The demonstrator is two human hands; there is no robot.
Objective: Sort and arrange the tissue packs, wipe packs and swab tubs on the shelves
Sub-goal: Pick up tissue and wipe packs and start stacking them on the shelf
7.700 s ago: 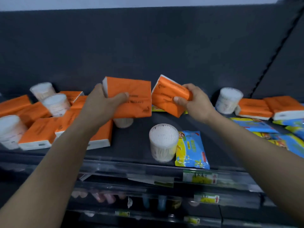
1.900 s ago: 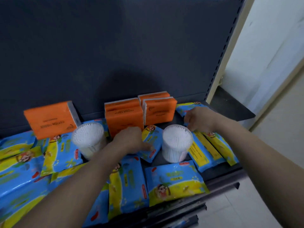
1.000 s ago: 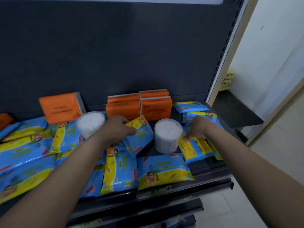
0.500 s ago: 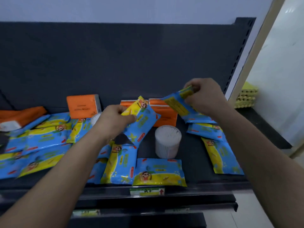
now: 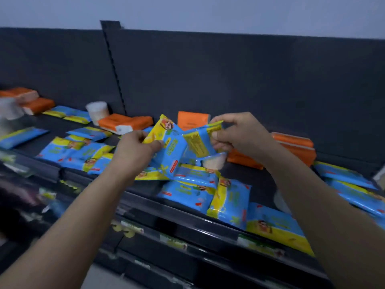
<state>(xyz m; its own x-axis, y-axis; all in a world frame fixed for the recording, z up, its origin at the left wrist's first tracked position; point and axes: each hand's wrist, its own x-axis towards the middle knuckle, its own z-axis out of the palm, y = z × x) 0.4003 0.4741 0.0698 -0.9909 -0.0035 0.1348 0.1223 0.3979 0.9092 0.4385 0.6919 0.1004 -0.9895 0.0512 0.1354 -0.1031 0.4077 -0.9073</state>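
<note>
- The left hand [image 5: 135,148] pinches a blue-and-yellow wipe pack [image 5: 168,142] by its yellow edge, thumb on the printed face and the other digits behind, so it hangs tilted above the shelf [image 5: 245,176].
- The right hand [image 5: 239,134] grips a second wipe pack [image 5: 198,142] at its upper corner, back label toward the camera; the two packs meet edge to edge, probably being gathered into one stack.
- Just below them a white swab tub [image 5: 214,161] is partly hidden.
- More wipe packs [image 5: 229,199] lie scattered and overlapping along the shelf front, leaving little bare room to set anything down.
- Orange tissue packs [image 5: 125,123] sit toward the back panel, another swab tub [image 5: 97,110] beside them.
</note>
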